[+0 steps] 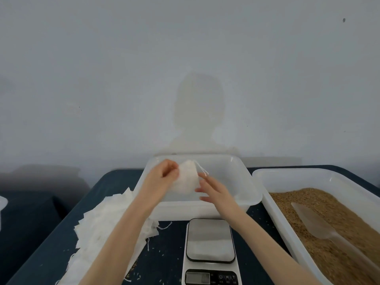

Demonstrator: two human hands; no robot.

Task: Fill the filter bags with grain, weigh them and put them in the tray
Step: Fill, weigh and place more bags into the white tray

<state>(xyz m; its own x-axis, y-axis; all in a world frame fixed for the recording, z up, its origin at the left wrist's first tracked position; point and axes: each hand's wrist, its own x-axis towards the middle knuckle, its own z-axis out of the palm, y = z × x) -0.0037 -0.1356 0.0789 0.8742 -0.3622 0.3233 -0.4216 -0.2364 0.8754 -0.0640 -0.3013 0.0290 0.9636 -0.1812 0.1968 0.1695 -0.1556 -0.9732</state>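
the tray [242, 194] and the grain bin [273, 210] look like smooth, slightly glossy white plastic. the filter bag [186, 179] is thin matt white fabric. the scale [210, 240] has a smooth metallic plate. the tabletop [115, 184] is covered in matt dark cloth.

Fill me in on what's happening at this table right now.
A person is packing grain into filter bags. The left hand grips a filled white bag over the empty white tray, while the right hand, fingers relaxed, sits beside the bag near its drawstring. The scale in front has nothing on its platform. A stack of unfilled bags lies to the left, and a tub of grain with a scoop sits to the right.
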